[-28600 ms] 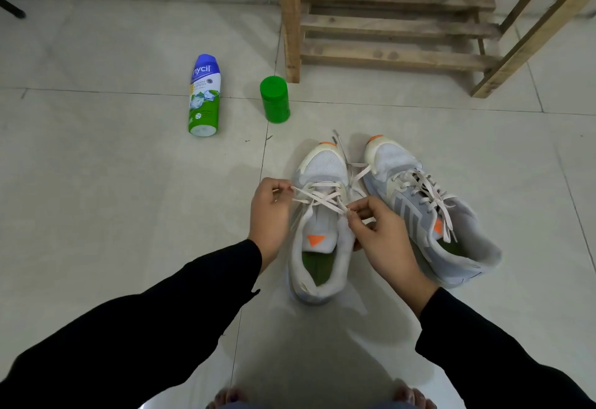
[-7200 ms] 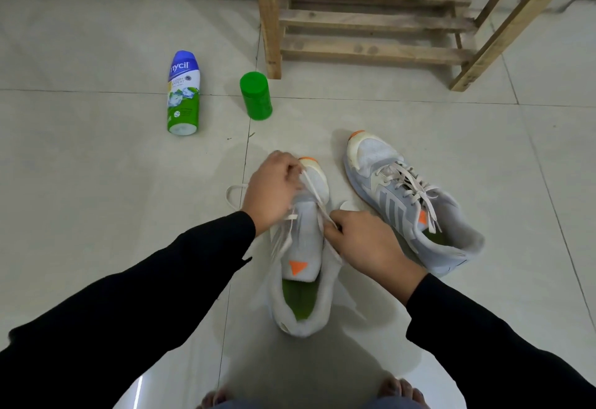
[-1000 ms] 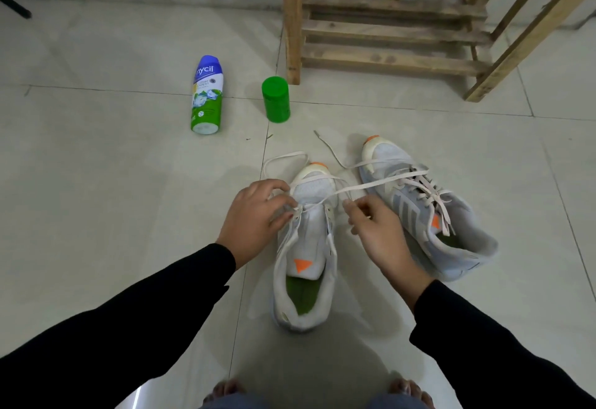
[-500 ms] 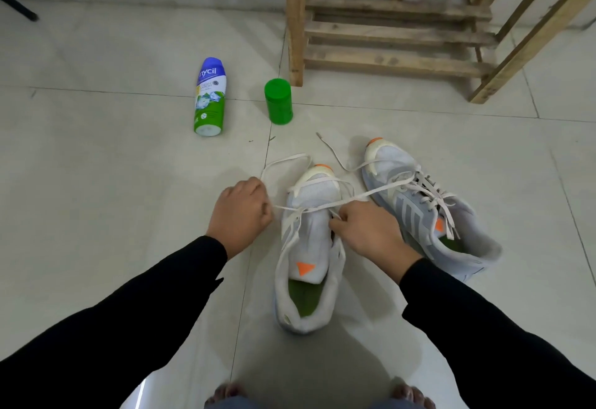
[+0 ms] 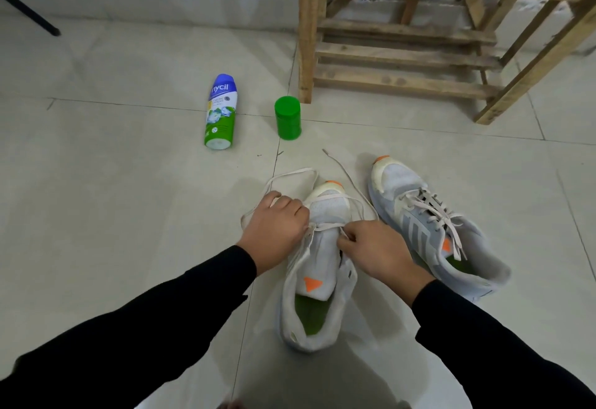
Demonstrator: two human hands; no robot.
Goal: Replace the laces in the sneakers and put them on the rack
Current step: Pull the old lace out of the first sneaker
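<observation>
Leftmost, on the floor (image 5: 96,215): spray bottle (image 5: 221,111), lying on its side; green container (image 5: 287,118), upright, just beside it. Left grip (image 5: 277,231), fingers curled on the lace (image 5: 290,173) at the near sneaker (image 5: 317,279). Sneaker flat on the floor, toe pointing away, mostly unlaced, lace looping past the toe. Right grip (image 5: 377,247), pinching the lace over the tongue. Second sneaker (image 5: 435,231), laced, alongside. Wooden rack (image 5: 403,53), behind, well apart.

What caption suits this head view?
Left hand and right hand pinch the lace on one sneaker beside its laced mate.
</observation>
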